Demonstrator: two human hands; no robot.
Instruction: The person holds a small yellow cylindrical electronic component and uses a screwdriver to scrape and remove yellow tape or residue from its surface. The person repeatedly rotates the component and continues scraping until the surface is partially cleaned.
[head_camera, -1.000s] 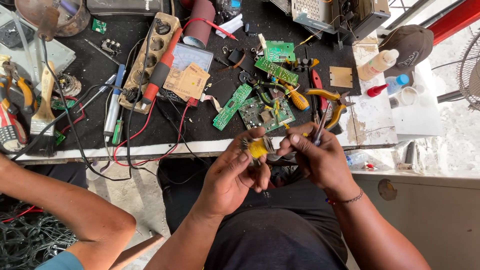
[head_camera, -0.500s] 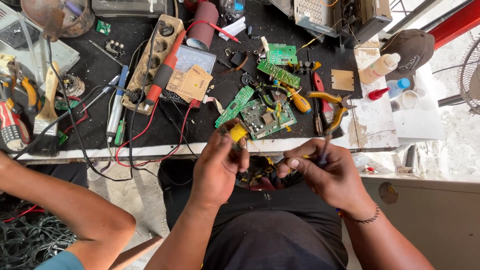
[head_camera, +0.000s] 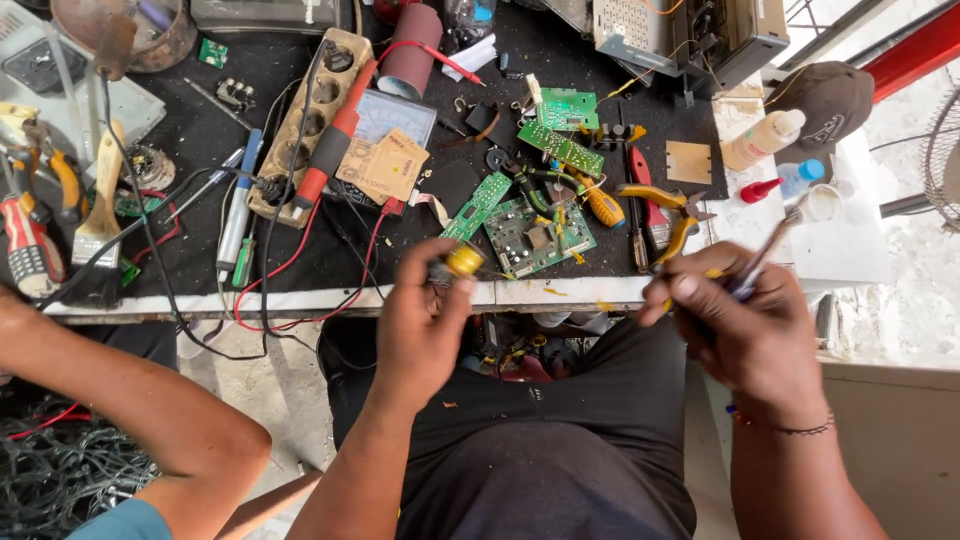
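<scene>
My left hand (head_camera: 420, 320) pinches a small yellow round part (head_camera: 464, 261) at the front edge of the black workbench (head_camera: 200, 150). My right hand (head_camera: 745, 325) is closed around a thin metal tool (head_camera: 768, 250) whose tip points up and to the right; it looks like tweezers or a slim probe. The two hands are apart, with my lap in dark trousers below them. Just beyond the yellow part lies a green circuit board (head_camera: 535, 235).
Another person's bare arm (head_camera: 130, 400) reaches in at lower left. The bench holds more green boards (head_camera: 565, 150), yellow-handled pliers (head_camera: 665, 215), a screwdriver (head_camera: 600, 205), a power strip (head_camera: 300, 120), a brush (head_camera: 100, 210), red and black wires, small bottles (head_camera: 765, 140) and a dark cap (head_camera: 825, 100).
My hands have drawn apart: the left stays by the bench edge with the yellow part, the right has swung out to the right with the thin tool.
</scene>
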